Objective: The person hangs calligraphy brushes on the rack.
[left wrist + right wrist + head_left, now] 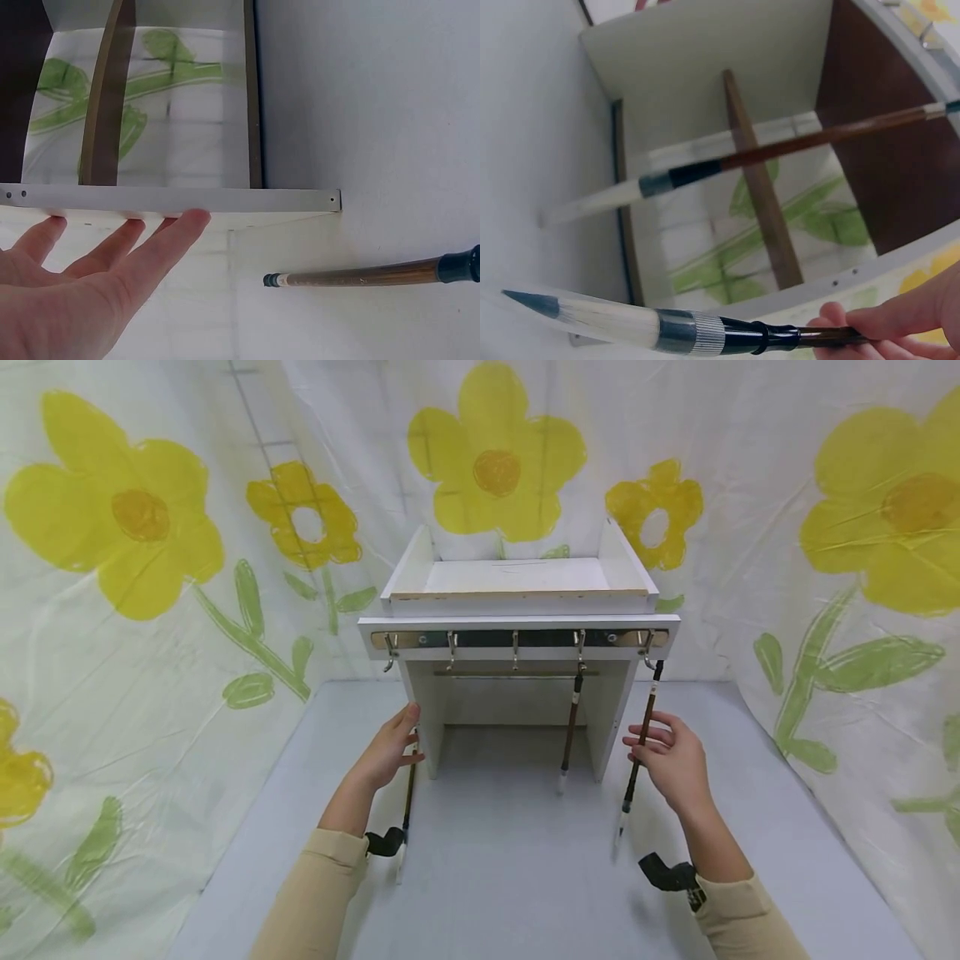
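A small white shelf (525, 606) stands on the table, with a metal rail of several hooks (515, 639) across its front. My left hand (388, 745) has its fingers extended, fingertips at the shelf's left side panel (172, 199). Close by that hand is a brown-handled calligraphy brush (360, 276). My right hand (672, 760) pinches the handle of another calligraphy brush (690, 332) between thumb and fingers. This brush has a pale, dark-tipped head pointing down, and its top end is right at the far-right hook (647, 646). A third calligraphy brush (572, 722) hangs from the hook beside it.
Behind the shelf and at both sides hangs a white curtain (360, 410) with yellow flowers. The shelf stands on a pale table (510, 877). Inside it, a wooden crossbar (761, 187) spans the opening. Each wrist carries a black camera mount (667, 872).
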The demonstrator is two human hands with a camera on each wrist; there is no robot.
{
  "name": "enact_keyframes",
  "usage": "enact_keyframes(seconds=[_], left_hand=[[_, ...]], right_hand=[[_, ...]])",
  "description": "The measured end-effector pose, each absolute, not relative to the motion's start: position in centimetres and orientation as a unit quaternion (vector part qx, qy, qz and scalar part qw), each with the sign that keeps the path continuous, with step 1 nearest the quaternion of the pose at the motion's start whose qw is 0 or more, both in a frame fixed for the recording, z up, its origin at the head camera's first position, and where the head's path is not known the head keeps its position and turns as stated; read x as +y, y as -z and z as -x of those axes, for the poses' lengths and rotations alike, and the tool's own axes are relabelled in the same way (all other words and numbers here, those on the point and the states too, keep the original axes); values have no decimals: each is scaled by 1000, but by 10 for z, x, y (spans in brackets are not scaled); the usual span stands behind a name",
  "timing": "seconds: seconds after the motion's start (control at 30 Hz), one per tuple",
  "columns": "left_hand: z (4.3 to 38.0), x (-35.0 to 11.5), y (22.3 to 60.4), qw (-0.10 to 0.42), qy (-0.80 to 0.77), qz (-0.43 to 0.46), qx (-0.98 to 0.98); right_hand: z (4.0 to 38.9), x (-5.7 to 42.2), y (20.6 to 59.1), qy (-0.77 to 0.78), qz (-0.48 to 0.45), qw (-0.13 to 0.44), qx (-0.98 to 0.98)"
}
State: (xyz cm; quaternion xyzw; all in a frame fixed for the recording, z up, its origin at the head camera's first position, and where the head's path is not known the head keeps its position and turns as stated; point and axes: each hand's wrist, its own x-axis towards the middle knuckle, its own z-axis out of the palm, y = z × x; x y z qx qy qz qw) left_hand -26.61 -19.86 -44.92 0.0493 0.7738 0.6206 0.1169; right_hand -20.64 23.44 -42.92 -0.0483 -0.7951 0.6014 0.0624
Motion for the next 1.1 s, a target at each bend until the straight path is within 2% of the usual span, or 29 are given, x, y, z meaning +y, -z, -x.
enact_keyframes(seconds=[0.57,0.87,1.1], left_hand=[[265,-199,450,118,-619,-45,775],[268,-199,450,120,-621,-42,774],[268,-199,450,118,-625,-47,770]], right_hand=[[183,224,404,-547,19,160,-822],[166,215,392,-529,17,242,-813],[159,208,385,-539,-7,282,-794]])
